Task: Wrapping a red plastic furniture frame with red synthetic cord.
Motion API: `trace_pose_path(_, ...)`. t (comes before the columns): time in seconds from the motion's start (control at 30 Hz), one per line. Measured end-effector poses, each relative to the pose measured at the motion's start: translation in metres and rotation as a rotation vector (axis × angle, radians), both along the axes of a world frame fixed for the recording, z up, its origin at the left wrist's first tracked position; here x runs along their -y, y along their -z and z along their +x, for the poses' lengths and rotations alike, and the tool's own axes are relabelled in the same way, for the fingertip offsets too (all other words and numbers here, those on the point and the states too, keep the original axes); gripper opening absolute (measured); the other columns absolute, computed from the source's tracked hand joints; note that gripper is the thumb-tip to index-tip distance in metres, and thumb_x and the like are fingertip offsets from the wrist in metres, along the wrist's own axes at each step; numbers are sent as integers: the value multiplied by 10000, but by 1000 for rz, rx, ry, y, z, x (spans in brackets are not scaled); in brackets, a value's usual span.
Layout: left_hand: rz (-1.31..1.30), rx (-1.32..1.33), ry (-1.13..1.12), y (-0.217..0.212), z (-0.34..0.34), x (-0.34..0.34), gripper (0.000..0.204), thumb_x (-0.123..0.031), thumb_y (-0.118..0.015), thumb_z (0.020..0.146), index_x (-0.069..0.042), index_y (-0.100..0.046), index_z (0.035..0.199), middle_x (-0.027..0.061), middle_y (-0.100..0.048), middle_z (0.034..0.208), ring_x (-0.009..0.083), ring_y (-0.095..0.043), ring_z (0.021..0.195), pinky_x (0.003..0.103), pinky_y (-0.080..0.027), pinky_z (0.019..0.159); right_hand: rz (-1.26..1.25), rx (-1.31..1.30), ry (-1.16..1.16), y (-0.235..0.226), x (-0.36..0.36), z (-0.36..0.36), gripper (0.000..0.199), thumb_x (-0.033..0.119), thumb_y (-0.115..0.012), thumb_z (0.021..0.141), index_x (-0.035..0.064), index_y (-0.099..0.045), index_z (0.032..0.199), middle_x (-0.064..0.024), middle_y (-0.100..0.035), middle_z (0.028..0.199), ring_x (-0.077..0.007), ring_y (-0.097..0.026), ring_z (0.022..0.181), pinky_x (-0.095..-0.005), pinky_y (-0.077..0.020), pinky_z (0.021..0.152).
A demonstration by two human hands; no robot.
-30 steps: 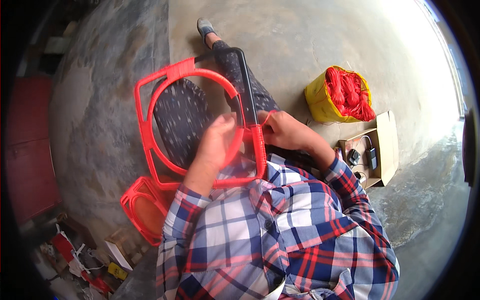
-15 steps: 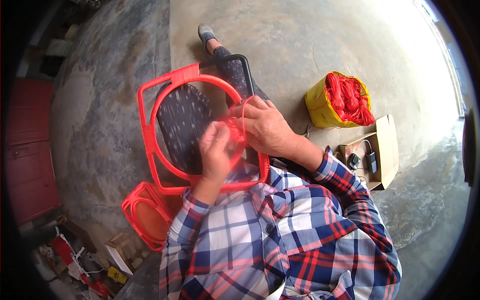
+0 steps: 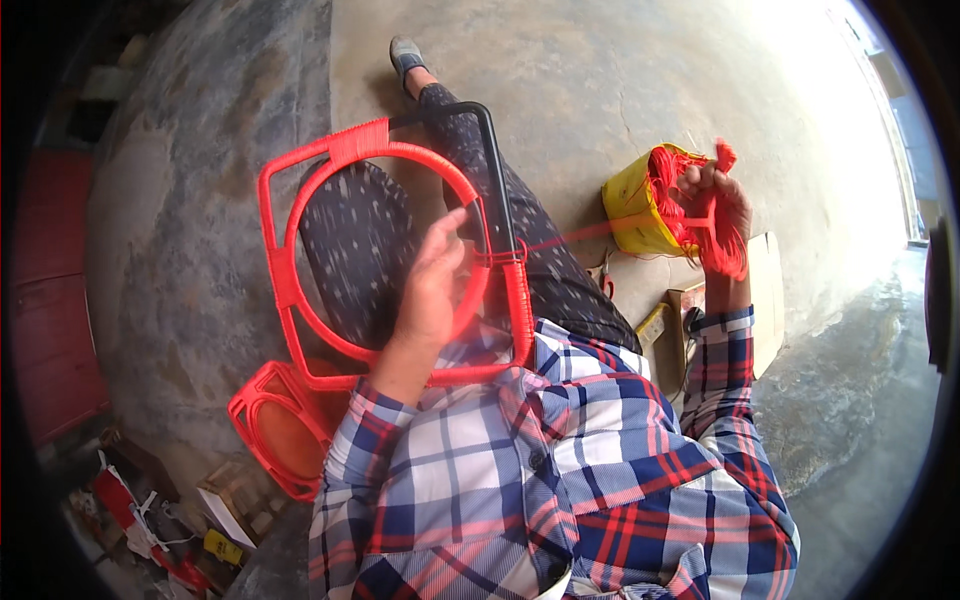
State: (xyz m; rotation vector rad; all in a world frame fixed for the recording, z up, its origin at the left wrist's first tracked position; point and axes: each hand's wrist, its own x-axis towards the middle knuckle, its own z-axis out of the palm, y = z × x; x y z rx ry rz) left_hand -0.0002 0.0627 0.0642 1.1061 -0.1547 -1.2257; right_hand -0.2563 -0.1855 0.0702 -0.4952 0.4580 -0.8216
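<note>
While right fingers [image 3: 731, 190] clutch cord [image 3: 728, 258], the frame [image 3: 285, 278] flanks left fingers [image 3: 441, 233]

The head view looked down from the wearer's head (a wide fisheye, bending straight edges toward its dark rim), close enough that the plaid shirt [image 3: 540, 470] filled the lower centre, with the left hand [image 3: 428, 288] mid-frame, the right hand [image 3: 730, 198] farther right, and floor [image 3: 560, 60] across the top.
</note>
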Motion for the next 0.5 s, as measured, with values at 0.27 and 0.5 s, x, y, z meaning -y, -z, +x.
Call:
trace_pose_path(0.27, -94, -89, 157, 12, 5, -7, 348, -192, -462, 902, -13, -474, 1200, 110, -629, 1012, 177, -624, 778, 283, -507, 680, -317, -531, -621, 4, -101, 84, 242, 170, -539, 951, 42, -611, 1144, 106, -418, 664, -18, -369, 546, -186, -304, 507)
trace_pose_path(0.5, 33, -162, 159, 8, 7, -1, 167, -135, -459, 839, -38, -499, 970, 159, -630, 780, 221, -605, 564, 322, -485, 495, -357, -592, -613, 20, -99, 79, 199, 213, -610, 932, 70, -566, 801, 71, -440, 623, -31, -376, 535, -213, -299, 484)
